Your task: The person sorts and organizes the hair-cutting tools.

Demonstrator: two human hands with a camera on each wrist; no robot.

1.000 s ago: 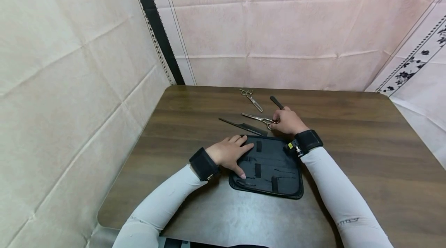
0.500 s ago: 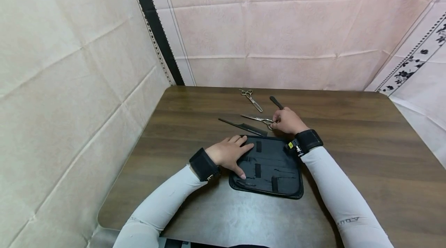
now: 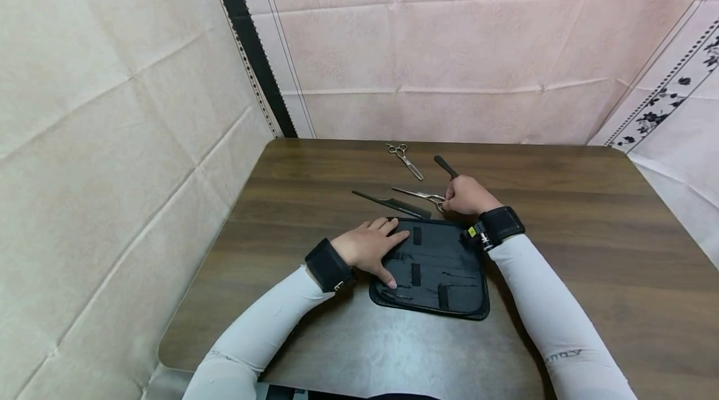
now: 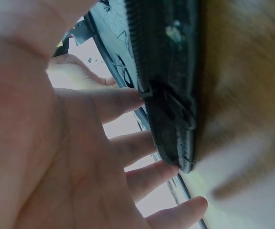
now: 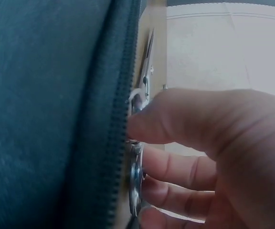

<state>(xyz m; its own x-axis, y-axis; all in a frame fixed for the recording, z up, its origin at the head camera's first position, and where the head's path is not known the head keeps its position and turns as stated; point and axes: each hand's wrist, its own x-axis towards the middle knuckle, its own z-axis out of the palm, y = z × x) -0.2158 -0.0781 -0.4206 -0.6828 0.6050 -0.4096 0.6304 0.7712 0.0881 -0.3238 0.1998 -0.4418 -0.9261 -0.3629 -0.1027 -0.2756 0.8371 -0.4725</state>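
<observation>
My left hand (image 3: 367,247) rests with spread fingers on the left edge of an open black zip case (image 3: 435,256); its thumb lies on the case's inner face. In the left wrist view those fingers touch the zipper edge (image 4: 168,95). Beyond the case's top right corner, my right hand (image 3: 472,195) pinches a pair of silver scissors (image 3: 420,194) by the finger rings, blades pointing left. The right wrist view has thumb and fingertips on the rings (image 5: 135,183). A black comb (image 3: 401,206) with a thin tail lies between these scissors and the case.
Farther back lies a second pair of scissors (image 3: 405,160), apparently thinning scissors. A black handle-like piece (image 3: 445,166) sticks out beyond my right hand, its other end hidden. Everything is on a brown wooden table (image 3: 573,231) with cloth-covered walls behind and at the left.
My right hand has shifted slightly to the right, and the silver scissors have slid with it. The left hand, case and comb have stayed put.
</observation>
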